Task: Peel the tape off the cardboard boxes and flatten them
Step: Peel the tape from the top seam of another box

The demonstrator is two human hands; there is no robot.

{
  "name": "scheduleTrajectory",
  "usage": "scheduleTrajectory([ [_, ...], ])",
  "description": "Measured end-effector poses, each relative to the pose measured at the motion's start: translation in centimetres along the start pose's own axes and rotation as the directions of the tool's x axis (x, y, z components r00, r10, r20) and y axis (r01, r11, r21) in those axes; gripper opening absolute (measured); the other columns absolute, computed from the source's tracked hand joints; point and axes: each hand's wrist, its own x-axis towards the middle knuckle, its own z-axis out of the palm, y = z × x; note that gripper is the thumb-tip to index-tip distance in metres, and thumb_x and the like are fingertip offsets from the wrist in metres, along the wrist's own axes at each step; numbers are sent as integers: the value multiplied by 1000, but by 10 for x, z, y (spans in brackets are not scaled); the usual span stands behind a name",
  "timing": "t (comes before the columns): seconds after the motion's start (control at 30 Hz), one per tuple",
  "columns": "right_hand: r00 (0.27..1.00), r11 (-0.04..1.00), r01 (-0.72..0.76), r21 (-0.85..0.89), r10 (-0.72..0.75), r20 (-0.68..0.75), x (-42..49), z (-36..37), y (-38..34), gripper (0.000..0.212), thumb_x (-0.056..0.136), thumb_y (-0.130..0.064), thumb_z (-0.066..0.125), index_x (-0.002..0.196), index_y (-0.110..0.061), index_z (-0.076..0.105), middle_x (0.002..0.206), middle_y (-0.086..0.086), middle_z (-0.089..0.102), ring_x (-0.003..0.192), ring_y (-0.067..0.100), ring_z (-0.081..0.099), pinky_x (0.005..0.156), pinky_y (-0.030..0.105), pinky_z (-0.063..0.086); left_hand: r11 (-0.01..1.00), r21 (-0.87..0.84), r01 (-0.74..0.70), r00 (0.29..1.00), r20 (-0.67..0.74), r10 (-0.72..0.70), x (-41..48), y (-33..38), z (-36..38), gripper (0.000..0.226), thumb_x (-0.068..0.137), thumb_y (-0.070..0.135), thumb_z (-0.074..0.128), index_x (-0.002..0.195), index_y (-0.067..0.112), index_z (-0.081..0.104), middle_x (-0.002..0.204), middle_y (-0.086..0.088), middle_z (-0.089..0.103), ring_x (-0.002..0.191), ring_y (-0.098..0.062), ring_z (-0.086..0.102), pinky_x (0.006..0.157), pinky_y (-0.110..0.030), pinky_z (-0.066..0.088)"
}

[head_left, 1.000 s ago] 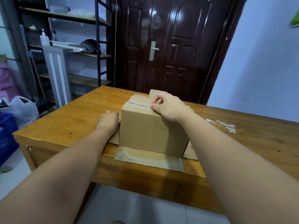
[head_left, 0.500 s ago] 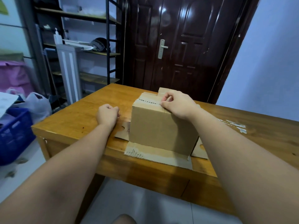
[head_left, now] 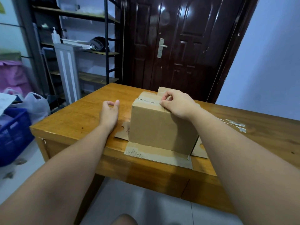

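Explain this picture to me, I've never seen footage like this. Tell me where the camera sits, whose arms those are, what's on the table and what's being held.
There is no machine here. The arms belong to a person wearing a wide-angle camera on the head, looking forward and down; that is the only view. On the wooden table stands a cardboard box, its bottom flaps spread flat. The right hand rests on the box's top, its fingers curled and apparently pinching the tape there. The left hand is beside the box, loosely curled, holding nothing. Tape scraps lie farther right.
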Motion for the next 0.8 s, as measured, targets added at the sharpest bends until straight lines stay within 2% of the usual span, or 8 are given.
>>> scheduleTrajectory([
  [0.07, 1000, 1000, 5, 0, -5, -3, -1, -1, 0, 15, 94, -31, 56, 102, -20, 63, 81, -14, 56, 81, 8, 54, 76, 29, 45, 998, 47, 34, 995, 88, -38, 0, 2, -2, 45, 96, 38, 52, 136, 23, 40, 134, -3, 37, 117, -22, 43, 99, -39, 36],
  [0.13, 1000, 1000, 9, 1, -9, -2, -1, 0, 0, 16, 94, -31, 56, 103, -19, 63, 79, -14, 56, 75, 6, 51, 73, 27, 43, 994, 81, 69, 992, 102, -77, 5, 1, -9, 50, 96, 19, 52, 144, 22, 37, 148, -5, 23, 127, -25, 40, 109, -40, 33],
  [0.3, 1000, 1000, 7, 1, -7, -7, 0, -1, 0, 17, 94, -31, 56, 104, -19, 64, 79, -15, 56, 73, 4, 50, 67, 25, 41, 993, 94, 65, 997, 34, -68, 7, -10, -22, 48, 94, 19, 58, 139, 26, 47, 138, -10, 48, 111, -25, 56, 100, -45, 46],
  [0.4, 1000, 1000, 10, -3, -10, -7, 0, 0, 0, 16, 95, -31, 55, 103, -20, 64, 79, -15, 55, 72, 3, 49, 64, 24, 39, 965, 261, -9, 999, -39, 20, -1, -5, -18, 54, 90, 28, 64, 140, 24, 45, 121, -8, 63, 115, -26, 56, 98, -44, 46],
  [0.53, 1000, 1000, 16, -13, -16, -15, 1, 1, 0, 14, 94, -32, 56, 101, -22, 63, 79, -15, 55, 74, 4, 50, 65, 25, 40, 834, 551, -36, 993, -76, 93, -5, 0, -20, 34, 97, 19, 50, 130, 13, 58, 141, -12, 46, 132, -29, 37, 106, -39, 32],
  [0.63, 1000, 1000, 9, -25, -10, -24, 0, 1, 0, 13, 93, -34, 57, 98, -23, 63, 80, -14, 56, 85, 11, 54, 74, 30, 45, 872, 490, 1, 993, -105, 58, -7, 10, -27, 40, 96, 17, 49, 135, 12, 53, 151, -10, 30, 137, -28, 27, 110, -38, 27],
  [0.73, 999, 999, 8, -41, -10, -30, -1, 1, 0, 12, 93, -35, 57, 95, -24, 62, 82, -13, 57, 89, 14, 57, 80, 34, 48, 920, 350, -177, 966, -117, 231, -19, 40, -26, 35, 98, 25, 46, 128, 12, 58, 136, -9, 47, 127, -23, 40, 108, -37, 31],
  [0.8, 998, 999, -1, -41, -2, -55, -2, 0, -1, 13, 92, -34, 58, 95, -23, 63, 84, -12, 60, 90, 15, 58, 79, 33, 48, 930, 195, -311, 947, -20, 320, -37, 71, -21, 30, 100, 29, 41, 111, 13, 65, 111, -3, 61, 105, -16, 54, 95, -35, 43],
])
